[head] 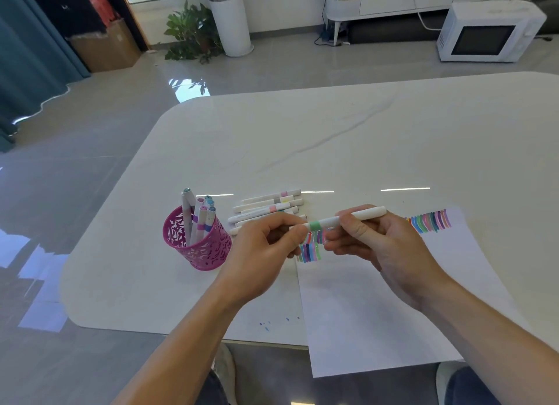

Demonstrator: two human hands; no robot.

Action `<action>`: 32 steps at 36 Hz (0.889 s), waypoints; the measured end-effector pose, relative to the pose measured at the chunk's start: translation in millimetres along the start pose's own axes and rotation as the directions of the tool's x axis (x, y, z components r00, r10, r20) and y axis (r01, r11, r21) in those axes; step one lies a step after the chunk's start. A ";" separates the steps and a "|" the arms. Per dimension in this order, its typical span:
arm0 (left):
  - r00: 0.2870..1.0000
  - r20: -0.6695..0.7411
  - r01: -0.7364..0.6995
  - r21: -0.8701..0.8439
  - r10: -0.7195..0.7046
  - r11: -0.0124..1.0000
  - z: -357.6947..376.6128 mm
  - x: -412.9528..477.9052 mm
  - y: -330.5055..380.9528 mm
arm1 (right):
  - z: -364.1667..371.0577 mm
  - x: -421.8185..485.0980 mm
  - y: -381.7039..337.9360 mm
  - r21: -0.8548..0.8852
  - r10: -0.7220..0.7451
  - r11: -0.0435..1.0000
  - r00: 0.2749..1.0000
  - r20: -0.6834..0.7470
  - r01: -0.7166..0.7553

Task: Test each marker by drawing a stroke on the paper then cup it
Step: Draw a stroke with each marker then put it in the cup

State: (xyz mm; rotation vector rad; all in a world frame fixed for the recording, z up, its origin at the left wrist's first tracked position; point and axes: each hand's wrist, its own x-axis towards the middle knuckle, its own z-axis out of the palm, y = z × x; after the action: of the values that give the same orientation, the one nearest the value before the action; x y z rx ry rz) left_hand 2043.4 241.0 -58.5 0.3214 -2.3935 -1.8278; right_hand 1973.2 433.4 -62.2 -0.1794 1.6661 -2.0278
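Here, on my remote feed, two bare hands meet above a white table [332,132]. The right hand [372,238] curls its fingers and thumb round the barrel of a white marker [348,220] with a green band. The left hand [266,244] pinches the marker's other end, just beside that band. The marker lies nearly level in the air, over the upper left corner of a sheet of paper [378,314]. I can see a row of coloured strokes [429,221] along the paper's top edge, partly hidden by the hands. Left of the paper, a heap of loose markers [266,208] lies on the table. Beside the heap, an upright pink cup [196,247] with cut-out walls holds several standing markers [199,217]. On the floor beyond are a microwave [487,32] and a potted plant [193,32]
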 end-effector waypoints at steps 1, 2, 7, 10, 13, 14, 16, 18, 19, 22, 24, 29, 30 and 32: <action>1.000 -0.022 0.005 -0.039 -0.006 0.999 -1.6 -0.5 1.6 | -1.2 0.9 0.7 0.002 0.023 1.000 1.000 -0.010 -0.023; 0.999 -0.046 0.009 -0.082 -0.012 0.997 -4.2 -0.9 3.3 | -2.2 2.1 2.0 0.001 0.048 0.999 0.999 -0.022 -0.048; 0.973 -0.229 -0.047 -0.225 -0.006 0.973 -25.8 -0.1 12.5 | -7.1 8.8 10.2 -0.071 0.128 0.988 0.987 -0.095 -0.135; 0.938 -0.345 -0.113 -0.196 0.039 0.974 -40.3 -2.2 15.0 | -7.5 10.8 12.8 -0.124 0.133 0.981 0.984 -0.120 -0.148; 0.885 -0.448 -0.204 -0.125 0.128 0.971 -52.4 -7.2 17.3 | -5.2 11.4 14.8 -0.161 0.136 0.975 0.984 -0.115 -0.154; 0.858 -0.487 -0.233 -0.092 0.160 0.968 -55.8 -9.3 18.4 | -4.2 11.2 15.4 -0.170 0.137 0.973 0.984 -0.113 -0.155; 0.799 -0.558 -0.263 0.008 0.222 0.965 -62.0 -13.2 19.6 | -2.4 10.6 16.5 -0.187 0.137 0.970 0.985 -0.108 -0.156; 0.748 -0.599 -0.264 0.129 0.287 0.956 -68.4 -15.9 19.6 | -0.9 9.8 17.4 -0.212 0.137 0.965 0.985 -0.103 -0.157; 0.726 -0.607 -0.262 0.188 0.322 0.947 -71.4 -16.7 19.2 | -0.6 9.5 17.9 -0.223 0.137 0.962 0.985 -0.102 -0.157; 0.684 -0.612 -0.259 0.306 0.397 0.916 -78.5 -18.5 18.0 | -0.4 9.0 18.6 -0.242 0.133 0.958 0.986 -0.101 -0.154; 0.665 -0.614 -0.258 0.346 0.426 0.902 -81.0 -19.6 17.3 | -0.9 9.2 18.7 -0.256 0.131 0.955 0.987 -0.098 -0.152; 0.635 -0.610 -0.224 0.443 0.475 0.868 -85.5 -19.9 13.8 | -2.3 10.0 18.6 -0.281 0.127 0.948 0.987 -0.099 -0.150; 0.641 -0.602 -0.208 0.461 0.476 0.863 -85.8 -19.4 12.8 | -2.2 10.1 18.6 -0.284 0.126 0.947 0.987 -0.100 -0.150; 0.666 -0.579 -0.175 0.493 0.471 0.852 -85.5 -18.5 10.9 | -2.1 10.3 19.1 -0.295 0.124 0.944 0.987 -0.100 -0.149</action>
State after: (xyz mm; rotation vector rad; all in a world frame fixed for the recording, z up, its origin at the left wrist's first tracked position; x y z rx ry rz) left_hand 2078.8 167.8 -24.4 0.4574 -2.0548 -0.8183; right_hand 1969.1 428.2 -83.0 -0.0844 1.9768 -1.6914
